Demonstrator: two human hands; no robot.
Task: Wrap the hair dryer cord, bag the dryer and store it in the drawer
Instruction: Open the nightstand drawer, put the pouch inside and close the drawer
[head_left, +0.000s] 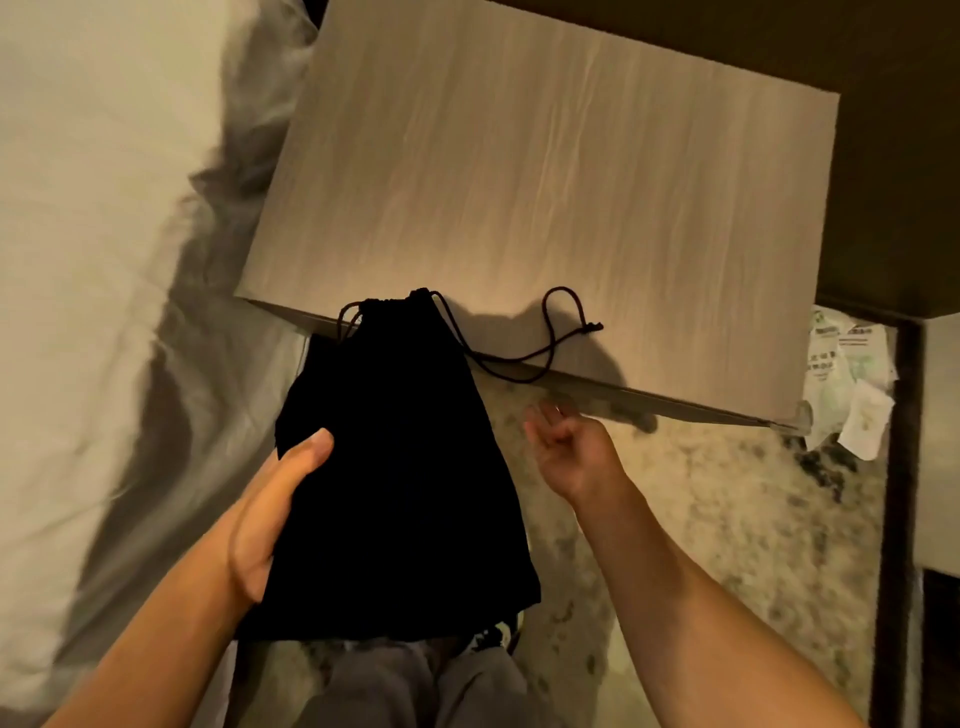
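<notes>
Nightstand (545, 182) edge: left hand (270, 514) grips bag (405, 467).

Left hand (270, 514) grips with thumb forward; right hand (571, 447) loosely curled.

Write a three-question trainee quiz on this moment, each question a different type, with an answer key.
1. True or false: the right hand grips the black drawstring bag.
2. Which hand holds the bag? A) left hand B) right hand C) both
3. Fill in: the drawstring's knotted end lies on the wooden ___.

Key:
1. False; the right hand is apart from the bag, fingers curled, near the nightstand's front edge.
2. A
3. nightstand top
</notes>
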